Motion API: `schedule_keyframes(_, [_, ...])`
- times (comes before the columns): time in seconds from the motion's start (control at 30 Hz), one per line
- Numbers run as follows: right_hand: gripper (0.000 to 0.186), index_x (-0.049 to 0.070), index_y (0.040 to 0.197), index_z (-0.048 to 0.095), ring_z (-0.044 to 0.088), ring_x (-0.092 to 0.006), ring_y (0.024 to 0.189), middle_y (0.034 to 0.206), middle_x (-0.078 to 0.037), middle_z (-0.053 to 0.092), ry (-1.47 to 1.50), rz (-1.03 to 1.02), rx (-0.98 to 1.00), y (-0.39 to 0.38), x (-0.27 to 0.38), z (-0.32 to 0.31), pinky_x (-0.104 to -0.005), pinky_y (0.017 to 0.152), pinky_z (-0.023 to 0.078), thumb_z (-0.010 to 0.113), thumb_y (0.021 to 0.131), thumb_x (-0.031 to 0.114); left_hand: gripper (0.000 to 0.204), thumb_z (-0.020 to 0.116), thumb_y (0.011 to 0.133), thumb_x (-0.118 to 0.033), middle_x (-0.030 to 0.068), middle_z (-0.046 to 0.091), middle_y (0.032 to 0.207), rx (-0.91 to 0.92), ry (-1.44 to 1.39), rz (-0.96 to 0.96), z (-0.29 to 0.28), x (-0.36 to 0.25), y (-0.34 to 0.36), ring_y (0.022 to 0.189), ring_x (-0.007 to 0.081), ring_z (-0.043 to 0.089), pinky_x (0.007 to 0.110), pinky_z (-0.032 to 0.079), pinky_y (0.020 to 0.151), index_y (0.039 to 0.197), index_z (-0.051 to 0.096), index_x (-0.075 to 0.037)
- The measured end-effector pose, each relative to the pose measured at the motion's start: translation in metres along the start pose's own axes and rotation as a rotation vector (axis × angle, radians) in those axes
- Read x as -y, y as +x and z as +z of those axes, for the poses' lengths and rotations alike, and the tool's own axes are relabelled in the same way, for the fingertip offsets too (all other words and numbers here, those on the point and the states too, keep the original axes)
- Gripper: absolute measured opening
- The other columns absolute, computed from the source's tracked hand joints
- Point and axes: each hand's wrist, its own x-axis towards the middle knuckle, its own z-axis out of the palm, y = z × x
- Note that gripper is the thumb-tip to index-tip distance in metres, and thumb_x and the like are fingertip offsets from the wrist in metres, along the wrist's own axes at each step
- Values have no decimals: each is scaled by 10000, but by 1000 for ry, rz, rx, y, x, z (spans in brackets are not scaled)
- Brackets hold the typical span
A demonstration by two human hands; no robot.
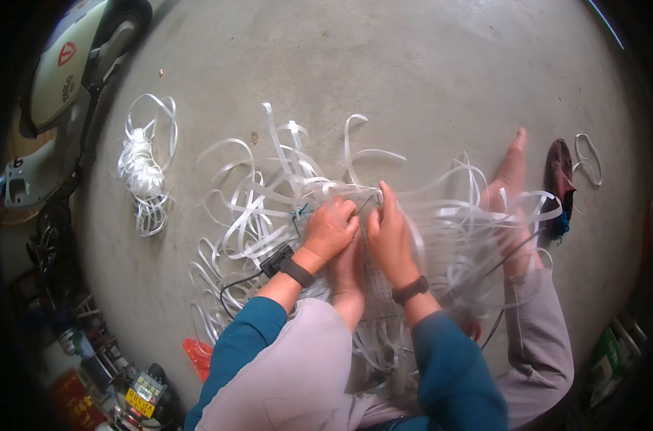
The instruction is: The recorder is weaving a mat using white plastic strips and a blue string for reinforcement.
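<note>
Many long, flat white plastic strips (251, 226) curl in loops around a partly woven strip piece (378, 305) between my legs. My left hand (331, 228) is closed over the weave's far edge, fingers curled down on the strips, above my bare foot. Close beside it, my right hand (391, 233) has its index finger stretched along a white strip and its thumb bent in, pinching at that edge. A thin dark line shows between the hands; I cannot tell what it is. Strips right of my right hand are smeared by motion.
A bundle of white strip (142, 172) lies on the concrete floor at left, near a parked scooter (61, 79). A dark red shoe (558, 169) sits at right beyond my other bare foot (509, 169). A red plastic piece (197, 357) lies by my left arm.
</note>
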Motion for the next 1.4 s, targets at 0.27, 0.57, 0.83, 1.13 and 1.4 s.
schedule_keyframes(0.27, [483,60,1325,484,649,-393,737,772,-202,669,-290,107,73,22,-13,2,-475,670,509,554,854,140,112,642,766,-165,144,607,795,-30,-61,6,3,-2,1,812,369,583,476,470,702,825,583,-91])
schedule_keyframes(0.57, [437,88,1273,540,653,-368,738,876,-200,668,-77,-12,58,-10,-13,-7,-467,643,507,561,837,84,143,650,774,-97,123,659,867,-131,-183,-54,6,7,-9,779,319,626,398,502,703,915,644,-76])
schedule_keyframes(0.83, [159,94,982,617,638,-375,775,856,-159,664,-241,-112,279,-67,-16,-16,-484,645,504,559,876,197,207,637,777,-80,130,639,920,-187,-156,-21,0,10,-33,860,344,612,419,501,749,985,639,-79])
schedule_keyframes(1.13, [115,97,917,639,643,-355,757,815,-142,661,-394,-144,506,-125,-15,-41,-447,644,512,555,858,147,151,628,810,4,82,637,908,-136,-165,25,-22,6,-75,780,189,636,283,516,612,951,663,-35])
schedule_keyframes(1.4, [150,83,840,671,647,-360,806,808,-160,668,-703,10,598,-147,-45,-105,-461,697,507,545,818,162,147,627,853,-64,86,630,932,-24,-271,-102,-5,36,-130,795,140,633,291,522,702,990,674,-39])
